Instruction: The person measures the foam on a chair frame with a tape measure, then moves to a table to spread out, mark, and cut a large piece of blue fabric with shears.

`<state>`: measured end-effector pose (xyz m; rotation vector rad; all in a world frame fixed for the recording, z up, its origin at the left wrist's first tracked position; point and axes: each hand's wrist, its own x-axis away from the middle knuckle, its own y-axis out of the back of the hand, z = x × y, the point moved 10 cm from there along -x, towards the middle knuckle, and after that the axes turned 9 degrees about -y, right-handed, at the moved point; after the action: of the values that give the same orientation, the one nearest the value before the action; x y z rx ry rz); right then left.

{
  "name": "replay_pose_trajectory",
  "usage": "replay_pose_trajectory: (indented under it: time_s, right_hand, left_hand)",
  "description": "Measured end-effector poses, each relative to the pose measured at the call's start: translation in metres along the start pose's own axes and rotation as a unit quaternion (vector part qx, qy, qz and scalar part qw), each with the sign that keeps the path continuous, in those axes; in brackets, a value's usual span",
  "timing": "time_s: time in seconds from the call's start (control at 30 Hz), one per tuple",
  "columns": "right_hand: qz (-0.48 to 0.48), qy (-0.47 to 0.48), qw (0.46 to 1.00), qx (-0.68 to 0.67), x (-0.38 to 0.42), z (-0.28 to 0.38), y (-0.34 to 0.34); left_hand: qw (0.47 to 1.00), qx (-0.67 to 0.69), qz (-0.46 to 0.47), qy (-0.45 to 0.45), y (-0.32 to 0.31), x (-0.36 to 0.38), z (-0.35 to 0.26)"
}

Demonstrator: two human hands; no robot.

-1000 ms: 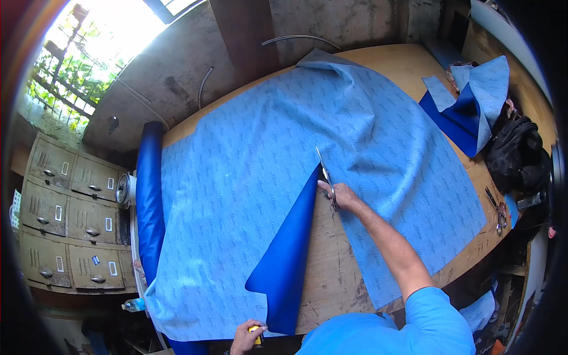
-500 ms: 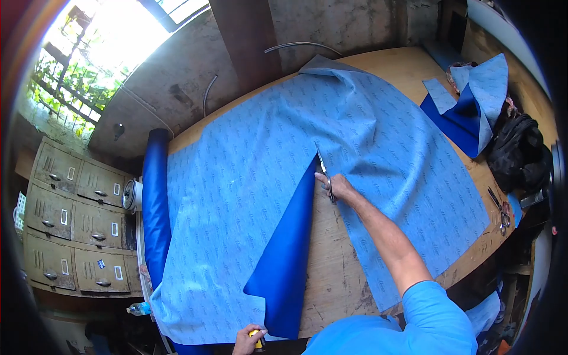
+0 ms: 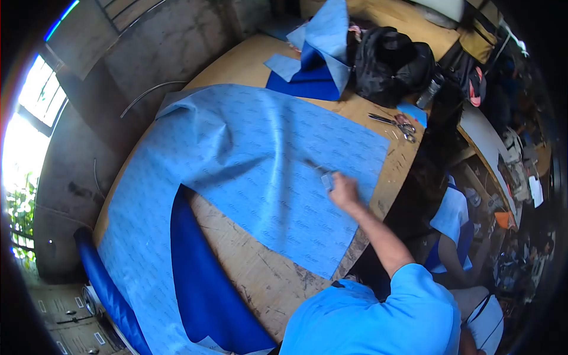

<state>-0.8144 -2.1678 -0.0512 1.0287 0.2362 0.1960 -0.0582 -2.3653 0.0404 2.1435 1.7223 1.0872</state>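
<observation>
My right hand [image 3: 344, 191] is closed around the scissors [image 3: 326, 177], which are blurred, with the blades pointing up and left over the right part of the light blue printed sheet [image 3: 254, 160]. The sheet is creased and spread across the wooden table [image 3: 236, 242]. A long cut splits it, and a folded-over flap [image 3: 204, 278] shows its dark blue face on the left of the gap. Bare wood shows inside the cut. My left hand is out of the frame.
Blue offcuts [image 3: 319, 65] and a black bag [image 3: 390, 68] lie at the table's far end. Other scissors [image 3: 402, 125] rest near the right edge. A dark blue roll [image 3: 109, 296] is at the lower left, beside metal lockers [image 3: 65, 313].
The view has swung to the right. My right hand has moved the scissors from the tip of the cut to over the sheet's right part. My left hand, with the yellow tape measure, has left the view.
</observation>
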Motion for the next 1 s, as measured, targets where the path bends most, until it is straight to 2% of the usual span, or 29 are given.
replay_pose_trajectory:
  time_s: [0.03,0.1,0.13,0.17,0.2,0.27,0.4,0.43,0.5,0.53,0.6,0.63,0.7,0.73,0.8,0.83,0.9,0.93,0.97,1.0]
  right_hand:
    - [-0.018,-0.095,0.992,0.076,-0.01,-0.052,0.018]
    - [-0.113,-0.188,0.966,0.135,-0.022,-0.129,0.063]
    - [-0.146,-0.213,0.954,0.154,-0.03,-0.16,0.076]
    - [-0.153,-0.255,0.942,0.153,-0.028,-0.159,0.103]
    - [-0.178,-0.245,0.946,0.117,-0.03,-0.167,0.111]
    - [-0.123,-0.254,0.953,0.109,-0.043,-0.175,0.096]
    - [-0.007,-0.289,0.956,0.047,-0.059,-0.163,0.059]
    - [-0.009,-0.289,0.957,0.041,-0.061,-0.164,0.057]
    - [-0.001,-0.269,0.963,0.024,-0.065,-0.176,0.043]
    - [-0.007,-0.244,0.968,-0.055,-0.064,-0.198,0.03]
    - [-0.006,-0.188,0.981,-0.048,-0.048,-0.211,0.045]
    - [-0.052,-0.141,0.988,-0.039,-0.036,-0.226,0.058]
    - [0.007,-0.23,0.973,0.03,0.013,-0.214,0.121]
    - [0.0,-0.221,0.975,0.035,0.037,-0.224,0.14]
    - [-0.028,-0.212,0.975,0.054,0.081,-0.265,0.165]
    - [-0.013,-0.271,0.96,0.064,0.112,-0.258,0.189]
    - [-0.022,-0.297,0.948,0.112,0.158,-0.304,0.207]
    - [-0.043,-0.296,0.946,0.123,0.183,-0.327,0.219]
    - [-0.066,-0.297,0.944,0.131,0.209,-0.344,0.228]
    - [-0.047,-0.314,0.94,0.122,0.234,-0.356,0.239]
  left_hand:
    - [0.999,-0.029,-0.006,-0.017,-0.001,-0.001,-0.006]
    - [1.0,-0.005,-0.004,-0.013,-0.009,-0.003,-0.013]
    - [1.0,0.004,-0.006,-0.009,-0.011,-0.002,-0.014]
    - [0.999,0.021,-0.019,-0.017,-0.011,-0.005,-0.015]
    - [1.0,0.02,-0.015,-0.015,-0.008,-0.009,-0.007]
    - [0.999,-0.015,-0.005,-0.043,-0.001,-0.02,0.001]
    - [0.997,-0.054,0.06,-0.01,-0.006,-0.009,-0.007]
    - [0.978,-0.112,0.047,-0.167,0.006,-0.032,0.012]
    - [0.927,-0.298,0.081,-0.211,0.007,-0.028,0.018]
    - [0.914,-0.33,0.068,-0.227,0.007,-0.021,0.017]
    - [0.898,-0.372,0.034,-0.232,0.019,-0.007,0.008]
    - [0.896,-0.38,0.02,-0.229,0.028,0.001,0.009]
    - [0.905,-0.39,0.073,-0.153,0.05,0.0,0.043]
    - [0.895,-0.408,0.113,-0.139,0.058,0.002,0.058]
    - [0.859,-0.466,0.198,-0.075,0.069,0.014,0.092]
    - [0.832,-0.493,0.252,-0.039,0.07,0.022,0.106]
    - [0.797,-0.483,0.361,0.035,0.067,0.05,0.128]
    - [0.787,-0.447,0.424,0.039,0.068,0.06,0.168]
    - [0.778,-0.417,0.461,0.088,0.064,0.08,0.182]
    - [0.779,-0.38,0.476,0.151,0.066,0.099,0.201]
